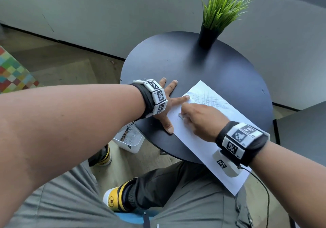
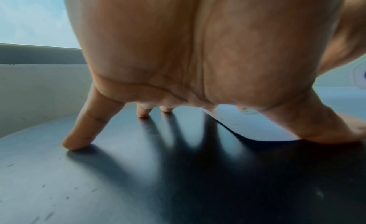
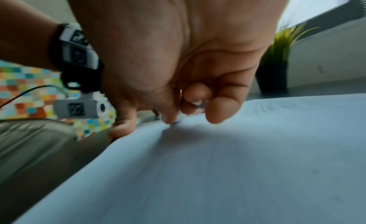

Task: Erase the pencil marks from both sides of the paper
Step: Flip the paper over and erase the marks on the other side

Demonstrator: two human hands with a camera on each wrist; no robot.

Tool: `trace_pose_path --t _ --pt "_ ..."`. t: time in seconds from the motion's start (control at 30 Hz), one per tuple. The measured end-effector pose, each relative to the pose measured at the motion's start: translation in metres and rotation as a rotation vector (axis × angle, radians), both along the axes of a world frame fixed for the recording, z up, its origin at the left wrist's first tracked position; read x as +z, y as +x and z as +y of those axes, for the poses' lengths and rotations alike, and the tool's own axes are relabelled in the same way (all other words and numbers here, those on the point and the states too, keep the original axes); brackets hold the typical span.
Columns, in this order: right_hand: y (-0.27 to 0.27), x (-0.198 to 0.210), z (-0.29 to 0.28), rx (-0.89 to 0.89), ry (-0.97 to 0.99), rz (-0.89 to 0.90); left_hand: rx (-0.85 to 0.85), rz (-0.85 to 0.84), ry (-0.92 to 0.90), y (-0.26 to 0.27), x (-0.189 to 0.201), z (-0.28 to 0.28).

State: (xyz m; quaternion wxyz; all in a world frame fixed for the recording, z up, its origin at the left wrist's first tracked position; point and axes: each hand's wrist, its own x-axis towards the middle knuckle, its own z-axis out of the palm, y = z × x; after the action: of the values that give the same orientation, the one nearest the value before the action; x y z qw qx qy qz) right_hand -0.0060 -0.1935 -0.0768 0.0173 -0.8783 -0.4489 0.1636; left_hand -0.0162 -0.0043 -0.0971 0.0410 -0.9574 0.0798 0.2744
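Note:
A white sheet of paper (image 1: pixel 202 144) lies slantwise on the round dark table (image 1: pixel 194 65), its near corner hanging over the edge. Grey pencil scribbles (image 1: pixel 210 98) cover its far end. My left hand (image 1: pixel 167 104) is spread flat, with the index finger and thumb pressing the paper's left edge and the other fingers on the tabletop (image 2: pixel 99 180). My right hand (image 1: pixel 199 116) pinches a small white eraser (image 1: pixel 180 116) against the paper just below the scribbles. In the right wrist view the eraser (image 3: pixel 181 117) shows between the curled fingertips, touching the paper (image 3: pixel 217 172).
A black pot with green artificial grass (image 1: pixel 209 33) stands at the table's far side. A white bin (image 1: pixel 128 139) sits on the floor under the left edge. Another dark tabletop (image 1: pixel 303 132) lies to the right. My knees and shoes are below the table.

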Motion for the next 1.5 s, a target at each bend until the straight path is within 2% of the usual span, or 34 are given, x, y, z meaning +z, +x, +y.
trace_pose_path --t 0.1,0.13,0.27,0.3,0.43,0.47,0.6,0.63,0.7,0.8,0.87,0.97,1.07,1.2,1.27,1.33,1.4,1.5 --pt "-0.019 -0.001 -0.002 0.152 -0.028 0.111 -0.003 0.011 0.019 -0.001 0.002 -0.001" --pt "-0.017 0.0 -0.004 0.152 -0.049 0.123 -0.002 0.013 0.019 -0.001 0.003 -0.001" --pt "0.021 0.001 -0.008 -0.157 -0.024 -0.041 -0.002 0.0 0.004 0.001 -0.001 0.0" --pt "0.021 0.0 -0.008 -0.164 -0.016 -0.048 0.001 0.003 0.007 0.001 -0.001 0.001" --pt "-0.014 -0.003 0.001 0.137 -0.016 0.121 -0.011 0.002 0.006 0.0 0.001 0.0" --pt "-0.013 -0.002 0.001 0.155 -0.006 0.151 -0.013 0.0 0.003 0.0 0.001 0.0" --pt "0.023 0.0 0.001 -0.124 0.05 0.018 -0.008 0.004 -0.002 0.001 0.001 0.001" --pt "0.022 -0.001 0.002 -0.144 0.047 -0.009 -0.003 0.006 -0.003 0.001 0.0 0.001" --pt "0.005 -0.006 0.009 -0.024 0.0 0.001 -0.002 0.001 -0.007 0.001 -0.001 0.001" --pt "-0.012 -0.006 0.005 0.145 -0.028 0.141 -0.009 -0.01 0.004 0.0 -0.001 0.0" --pt "0.007 -0.003 0.0 0.06 -0.031 0.094 -0.011 -0.009 0.004 0.0 0.0 0.0" --pt "0.034 0.0 -0.008 -0.172 -0.067 -0.061 -0.005 -0.005 0.003 0.0 -0.001 0.001" --pt "0.044 -0.002 -0.007 -0.31 -0.126 -0.077 -0.007 0.002 0.007 0.0 -0.001 0.001" --pt "0.054 0.0 -0.01 -0.509 0.01 0.067 0.029 0.013 -0.035 0.0 0.001 0.0" --pt "0.054 -0.001 -0.012 -0.517 0.067 0.115 0.045 -0.01 -0.052 -0.001 -0.001 -0.001" --pt "0.052 -0.001 -0.013 -0.484 0.097 0.129 0.038 -0.03 -0.041 -0.002 -0.004 -0.002" --pt "0.044 0.001 -0.013 -0.436 0.121 0.218 0.03 -0.034 -0.036 -0.002 -0.006 -0.002" --pt "0.014 0.002 -0.007 -0.219 0.056 0.398 0.029 -0.025 -0.035 -0.003 -0.007 -0.003"
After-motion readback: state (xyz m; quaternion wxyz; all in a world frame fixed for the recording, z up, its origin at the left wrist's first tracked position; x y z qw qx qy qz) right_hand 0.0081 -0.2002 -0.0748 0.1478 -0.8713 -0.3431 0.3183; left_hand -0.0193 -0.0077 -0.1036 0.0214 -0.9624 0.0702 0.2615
